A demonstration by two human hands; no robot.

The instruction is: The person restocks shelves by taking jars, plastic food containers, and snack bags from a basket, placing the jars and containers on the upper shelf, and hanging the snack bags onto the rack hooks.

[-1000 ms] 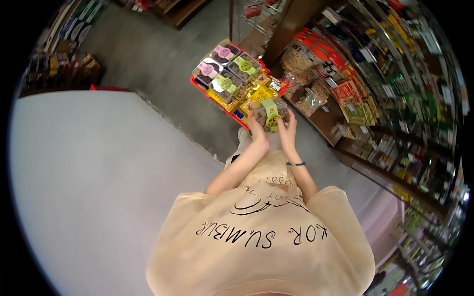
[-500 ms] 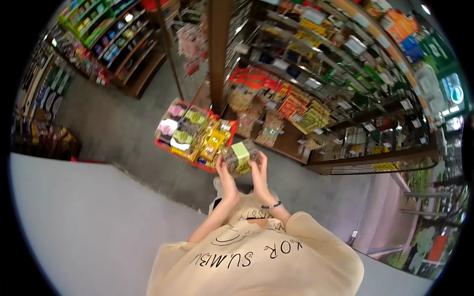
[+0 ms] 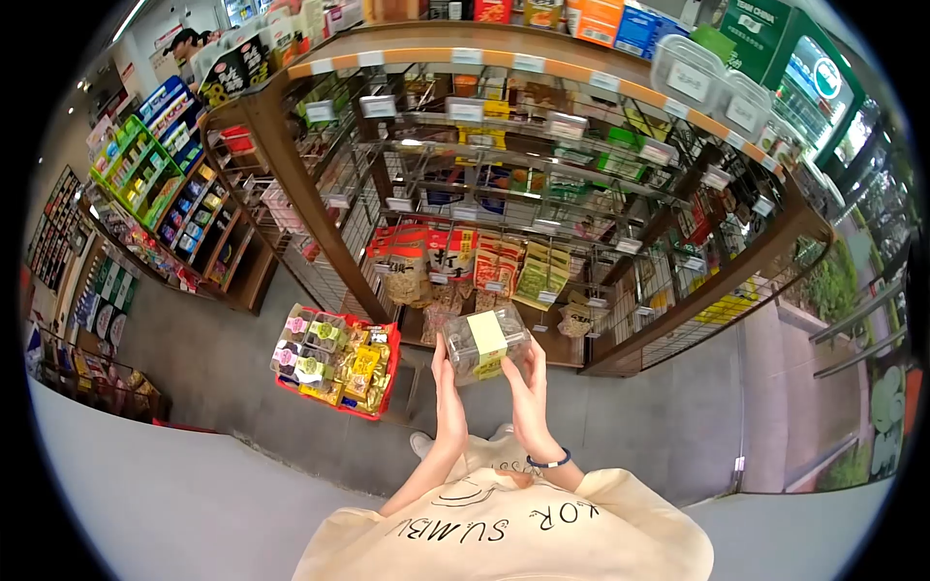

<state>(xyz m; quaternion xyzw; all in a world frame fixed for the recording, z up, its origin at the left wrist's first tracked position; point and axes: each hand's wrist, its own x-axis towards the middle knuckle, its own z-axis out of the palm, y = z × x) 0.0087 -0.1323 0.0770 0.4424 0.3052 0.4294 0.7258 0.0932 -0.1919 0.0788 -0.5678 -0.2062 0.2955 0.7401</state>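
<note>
A clear plastic box (image 3: 459, 341) of dark contents, with a pale yellow-green label band (image 3: 489, 333) around it, is held up in front of my body. My left hand (image 3: 449, 405) presses its left side, and my right hand (image 3: 528, 399) grips the right side and near edge. What exactly lies inside the box is hard to make out. Left of my hands, a red basket (image 3: 394, 360) holds several similar clear boxes (image 3: 310, 366) with pink and green labels, plus yellow snack packets (image 3: 362, 373).
Directly ahead stands a brown-framed wire shelf unit (image 3: 620, 360) with bagged goods (image 3: 494, 266) low down and clear tubs (image 3: 690, 73) on top. Another shelf of colourful packs (image 3: 184, 208) is at the left. Grey floor (image 3: 213, 368) lies between. A person (image 3: 182, 44) is at the far upper left.
My view has lifted and turned toward the shelf unit, which now faces me. The box, still in both hands, has moved away from the basket, toward the shelf side.
</note>
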